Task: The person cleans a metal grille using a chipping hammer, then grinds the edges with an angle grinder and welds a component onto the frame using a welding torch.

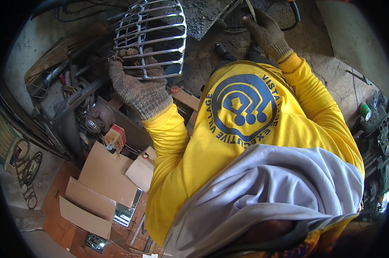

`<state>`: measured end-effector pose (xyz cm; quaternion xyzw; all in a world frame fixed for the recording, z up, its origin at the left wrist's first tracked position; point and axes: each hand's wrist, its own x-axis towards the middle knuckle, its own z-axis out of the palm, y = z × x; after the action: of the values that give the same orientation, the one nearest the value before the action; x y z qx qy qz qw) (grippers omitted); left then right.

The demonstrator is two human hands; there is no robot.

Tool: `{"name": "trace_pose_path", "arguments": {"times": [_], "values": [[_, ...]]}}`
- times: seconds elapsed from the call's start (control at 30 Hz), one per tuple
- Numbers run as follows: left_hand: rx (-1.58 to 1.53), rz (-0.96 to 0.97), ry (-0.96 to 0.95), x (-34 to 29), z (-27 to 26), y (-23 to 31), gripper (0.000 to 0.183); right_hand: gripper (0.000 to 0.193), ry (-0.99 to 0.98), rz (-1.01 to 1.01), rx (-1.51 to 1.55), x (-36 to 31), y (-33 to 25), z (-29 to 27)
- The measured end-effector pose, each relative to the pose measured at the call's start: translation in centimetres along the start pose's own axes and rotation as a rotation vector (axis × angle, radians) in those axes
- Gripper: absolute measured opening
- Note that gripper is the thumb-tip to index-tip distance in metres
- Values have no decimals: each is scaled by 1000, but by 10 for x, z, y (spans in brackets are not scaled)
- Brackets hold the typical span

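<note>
At the top left is a curved metal grille made of several bright bars joined by crosspieces. My left hand, in a brown knitted glove, has its fingers closed around the grille's lower left edge. My right hand, gloved the same way, is at the top right. A thin pale rod runs up from between its thumb and fingers; its far end is cut off by the picture's edge. Part of that grip is hidden.
Metal parts and a round motor-like piece lie on the left. Cardboard boxes cover part of a reddish-brown board at the lower left. A black cable curves near my right hand. A green can stands among dark metal parts at right.
</note>
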<state>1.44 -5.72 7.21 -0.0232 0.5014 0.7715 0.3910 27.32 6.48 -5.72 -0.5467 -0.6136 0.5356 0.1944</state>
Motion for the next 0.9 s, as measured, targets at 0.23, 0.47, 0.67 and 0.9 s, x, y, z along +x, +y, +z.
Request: {"name": "trace_pose_path", "arguments": {"times": [0.23, 0.47, 0.67, 0.9], "values": [[-25, -73, -32, 2, 1, 2, 26, 51, -41, 29, 51, -2, -4, -2], [-9, -261, -172, 15, -20, 16, 30, 52, -37, 55, 48, -2, -6, -3], [73, -17, 48, 8, -4, -1, 29, 53, -56, 25, 25, 2, 3, -2], [-37, -140, -137, 7, -7, 4, 24, 53, -46, 54, 1, -1, -4, -3]]}}
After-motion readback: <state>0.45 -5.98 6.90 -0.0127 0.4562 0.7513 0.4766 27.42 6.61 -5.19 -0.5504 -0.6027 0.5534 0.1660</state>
